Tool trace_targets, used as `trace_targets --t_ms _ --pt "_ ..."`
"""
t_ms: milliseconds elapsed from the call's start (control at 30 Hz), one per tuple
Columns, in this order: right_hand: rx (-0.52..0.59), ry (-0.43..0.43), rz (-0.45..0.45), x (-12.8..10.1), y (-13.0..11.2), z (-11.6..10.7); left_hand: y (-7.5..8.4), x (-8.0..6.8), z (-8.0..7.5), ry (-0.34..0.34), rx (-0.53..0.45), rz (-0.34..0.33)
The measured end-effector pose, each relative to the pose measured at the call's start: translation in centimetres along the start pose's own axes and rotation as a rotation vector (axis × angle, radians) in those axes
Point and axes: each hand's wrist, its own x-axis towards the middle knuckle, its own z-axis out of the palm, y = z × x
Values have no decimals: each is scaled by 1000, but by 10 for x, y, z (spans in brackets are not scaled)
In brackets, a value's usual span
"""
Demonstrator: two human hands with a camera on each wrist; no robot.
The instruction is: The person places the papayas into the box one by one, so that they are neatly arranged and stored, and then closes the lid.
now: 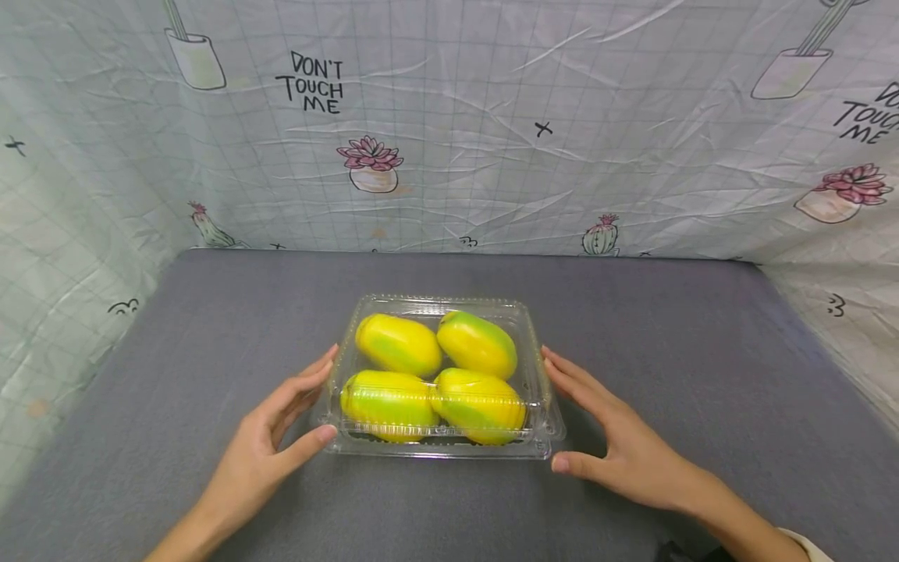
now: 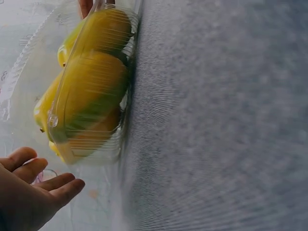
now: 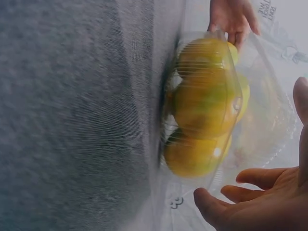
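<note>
A clear plastic clamshell box (image 1: pixel 438 451) sits on the grey surface with several yellow-green mangoes inside. Two of the mangoes are at the back, a left one (image 1: pixel 399 344) and a right one (image 1: pixel 477 345). Both wrist views show a clear panel with a toothed edge (image 3: pixel 284 137) rising above the fruit. At the box's left side is my left hand (image 1: pixel 270 429), fingers extended and thumb apart, fingertips right at the wall. My right hand (image 1: pixel 625 441) mirrors it on the right side, its thumb near the front right corner. Neither hand is curled round anything.
Grey cloth (image 1: pixel 667 336) covers the table around the box. Behind it and along both sides hangs a pale printed curtain (image 1: pixel 463 156) with plant drawings and lettering. Something dark (image 1: pixel 677 551) shows at the bottom edge beside my right forearm.
</note>
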Motion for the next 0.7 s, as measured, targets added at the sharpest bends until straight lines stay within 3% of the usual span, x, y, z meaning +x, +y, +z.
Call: trace_targets --t_ms 333,700 --pt "34 13 32 2 -23 -1 -6 -3 -1 -40 16 -50" --pt "33 17 16 1 -19 4 -9 -5 -2 -58 13 -129"
